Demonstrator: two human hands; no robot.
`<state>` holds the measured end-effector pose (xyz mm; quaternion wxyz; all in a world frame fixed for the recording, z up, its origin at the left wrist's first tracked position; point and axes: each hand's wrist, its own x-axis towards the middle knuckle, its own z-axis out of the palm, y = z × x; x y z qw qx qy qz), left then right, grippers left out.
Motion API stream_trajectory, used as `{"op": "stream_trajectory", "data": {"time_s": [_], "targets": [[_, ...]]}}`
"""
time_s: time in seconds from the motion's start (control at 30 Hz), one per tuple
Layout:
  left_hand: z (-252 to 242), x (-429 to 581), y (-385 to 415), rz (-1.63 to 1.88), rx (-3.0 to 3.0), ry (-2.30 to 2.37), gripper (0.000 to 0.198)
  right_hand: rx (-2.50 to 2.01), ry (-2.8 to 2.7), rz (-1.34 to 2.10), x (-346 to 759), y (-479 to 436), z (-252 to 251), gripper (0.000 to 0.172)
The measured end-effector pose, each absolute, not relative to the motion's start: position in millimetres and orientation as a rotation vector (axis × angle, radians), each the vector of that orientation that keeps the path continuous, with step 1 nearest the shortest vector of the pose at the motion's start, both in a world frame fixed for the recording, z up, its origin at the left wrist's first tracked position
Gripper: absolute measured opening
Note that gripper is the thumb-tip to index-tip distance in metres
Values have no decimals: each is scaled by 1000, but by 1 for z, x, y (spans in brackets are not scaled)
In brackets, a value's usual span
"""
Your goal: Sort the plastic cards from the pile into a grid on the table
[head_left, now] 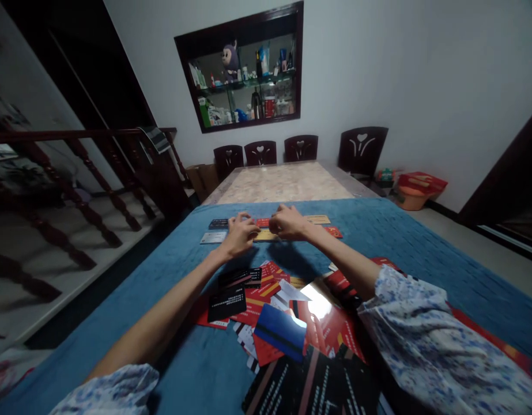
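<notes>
Flat cards lie in two rows on a blue cloth. In the near row, a gold card shows between my hands. My left hand has bent fingers, with the fingertips at the gold card's left end. Curled closed, my right hand is over its right end; whatever its fingers pinch is hidden. Behind them a red card is partly covered. To the left are a dark card and a silver card. A pale gold card and a small red card lie to the right.
A loose heap of cards spreads nearer me, with a blue card, a black card and large black cards. The blue cloth covers the near part of the table. Dark chairs stand beyond.
</notes>
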<state>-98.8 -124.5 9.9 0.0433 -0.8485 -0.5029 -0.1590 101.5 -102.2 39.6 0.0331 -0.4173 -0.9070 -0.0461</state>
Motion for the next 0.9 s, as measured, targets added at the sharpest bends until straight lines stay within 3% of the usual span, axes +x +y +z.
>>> {"op": "stream_trajectory", "data": {"time_s": [0.53,0.9], "targets": [[-19,-175,-210,-689,-2574,-1495,25,-771,-2749,98,55,-151,-3,15],[-23,-185,-227,-473,-2757,-1517,28,-615,-2777,195,49,-157,-25,20]]}}
